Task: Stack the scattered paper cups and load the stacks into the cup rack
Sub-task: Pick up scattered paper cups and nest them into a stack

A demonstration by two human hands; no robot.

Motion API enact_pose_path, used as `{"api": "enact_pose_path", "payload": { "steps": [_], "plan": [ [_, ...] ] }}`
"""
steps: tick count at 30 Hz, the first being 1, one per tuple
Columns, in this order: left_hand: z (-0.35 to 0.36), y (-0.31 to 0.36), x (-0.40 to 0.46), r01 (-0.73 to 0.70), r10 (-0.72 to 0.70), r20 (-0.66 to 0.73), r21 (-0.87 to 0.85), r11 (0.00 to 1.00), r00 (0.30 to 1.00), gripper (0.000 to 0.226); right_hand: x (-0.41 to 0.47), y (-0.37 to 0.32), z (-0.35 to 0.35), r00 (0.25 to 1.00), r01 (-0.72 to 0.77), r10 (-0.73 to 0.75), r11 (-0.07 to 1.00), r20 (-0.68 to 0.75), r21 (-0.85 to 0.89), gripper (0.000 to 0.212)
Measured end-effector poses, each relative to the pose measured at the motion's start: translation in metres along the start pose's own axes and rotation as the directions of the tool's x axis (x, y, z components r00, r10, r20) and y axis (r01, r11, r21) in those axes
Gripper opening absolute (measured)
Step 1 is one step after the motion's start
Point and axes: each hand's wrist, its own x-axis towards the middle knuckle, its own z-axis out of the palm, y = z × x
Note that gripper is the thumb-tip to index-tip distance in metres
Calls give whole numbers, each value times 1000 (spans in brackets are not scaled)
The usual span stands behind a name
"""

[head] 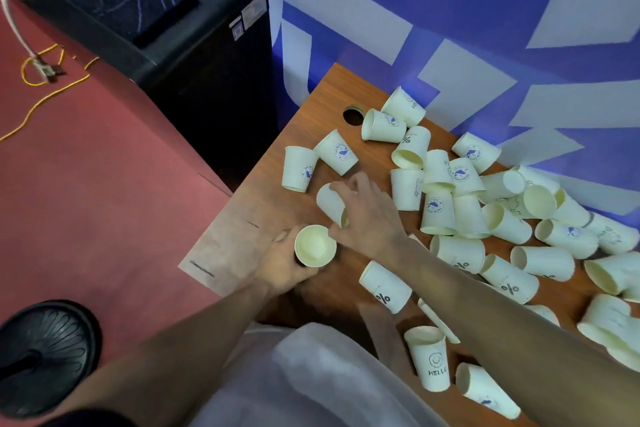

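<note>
Left hand point(282, 265) has its grip clenched around an upright cup point(315, 246). Just beyond it, right hand point(367, 211) grasps a tilted cup point(330, 203); loose cups point(450, 204) litter the tabletop point(263, 204) to the right.

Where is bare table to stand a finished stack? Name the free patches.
Free: the table's left corner strip, bordered by the left hand and the two upright cups; also around the cable hole. Crowded: the cup pile along the blue wall.

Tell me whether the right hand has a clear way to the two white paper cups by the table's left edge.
Probably yes: the right hand is gripping a tipped cup just beside those two cups, with bare wooden table between.
</note>
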Motion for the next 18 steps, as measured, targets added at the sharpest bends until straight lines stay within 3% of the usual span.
{"api": "enact_pose_path", "payload": {
  "steps": [8,18],
  "plan": [
    [3,1,-2,12,-12,6,-7,1000,1000,71,-52,-34,-19,980,175,-171,984,99,-32,66],
    [5,-6,-3,-6,6,17,-11,1000,1000,57,-45,-54,2,966,227,-209,967,156,-115,68]
  ]
}}
